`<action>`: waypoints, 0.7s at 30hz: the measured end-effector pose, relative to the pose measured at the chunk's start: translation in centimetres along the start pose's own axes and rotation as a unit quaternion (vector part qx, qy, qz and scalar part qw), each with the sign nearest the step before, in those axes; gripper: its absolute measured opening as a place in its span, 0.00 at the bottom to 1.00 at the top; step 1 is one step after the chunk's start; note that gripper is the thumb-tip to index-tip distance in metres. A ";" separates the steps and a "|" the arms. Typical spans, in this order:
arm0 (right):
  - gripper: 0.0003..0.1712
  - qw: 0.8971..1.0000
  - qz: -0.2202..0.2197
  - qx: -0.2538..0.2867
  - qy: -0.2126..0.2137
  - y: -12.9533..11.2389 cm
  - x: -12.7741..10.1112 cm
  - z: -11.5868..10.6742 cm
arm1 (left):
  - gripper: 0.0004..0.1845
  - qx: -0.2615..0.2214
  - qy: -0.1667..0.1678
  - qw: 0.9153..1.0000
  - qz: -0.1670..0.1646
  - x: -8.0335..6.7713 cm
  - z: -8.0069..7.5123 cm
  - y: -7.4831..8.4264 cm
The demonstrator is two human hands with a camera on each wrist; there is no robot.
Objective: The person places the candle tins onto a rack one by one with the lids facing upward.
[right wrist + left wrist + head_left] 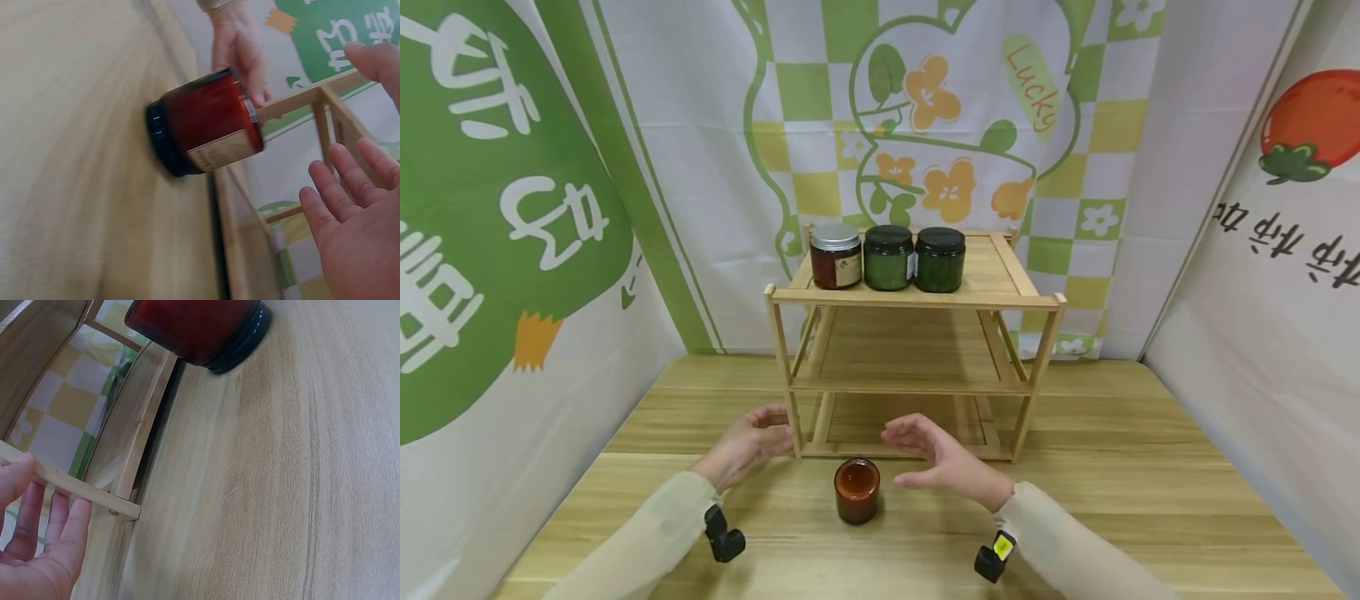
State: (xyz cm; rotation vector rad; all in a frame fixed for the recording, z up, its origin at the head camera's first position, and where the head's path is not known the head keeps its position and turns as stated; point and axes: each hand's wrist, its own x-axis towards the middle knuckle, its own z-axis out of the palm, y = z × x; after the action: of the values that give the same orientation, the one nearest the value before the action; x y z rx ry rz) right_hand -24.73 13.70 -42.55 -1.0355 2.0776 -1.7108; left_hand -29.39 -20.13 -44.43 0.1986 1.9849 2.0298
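Standing upside down on its black lid, the amber jar (857, 490) sat on the table (1135, 500) just in front of the wooden rack (914, 383), between your two hands and held by neither.

Your left hand (747, 443) was at the rack's front left post; in the left wrist view its fingers (65, 534) lay straight and relaxed against a thin wooden rail, gripping nothing.

Your right hand (942, 461) hovered just right of the jar, apart from it, palm turned toward it, fingers (331, 194) spread wide and loosely bent, holding nothing.

The jar's paper label showed in the right wrist view; glass there was blurred.

On the rack's top shelf stood three jars in a row, close together: a red jar with a silver lid (835, 256), then two dark green jars (888, 257) (940, 259) with black lids. The middle and bottom shelves held nothing you touched.
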 end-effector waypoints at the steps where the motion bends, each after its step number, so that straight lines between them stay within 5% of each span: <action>1: 0.37 1.000 0.006 0.002 -0.002 0.2 0.1 0.1 | 0.26 0.000 0.000 1.000 0.000 0.0 0.0 0.0; 21: 0.40 0.995 0.094 0.027 -0.031 3.3 1.9 2.2 | 0.26 0.002 0.005 1.000 -0.001 0.0 0.1 0.1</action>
State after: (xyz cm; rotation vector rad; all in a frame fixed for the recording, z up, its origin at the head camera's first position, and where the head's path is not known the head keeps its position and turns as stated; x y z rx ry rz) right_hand -25.96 10.98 -45.81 -0.8364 2.0088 -1.6119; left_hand -29.35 -20.08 -44.29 0.1874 1.9940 2.0293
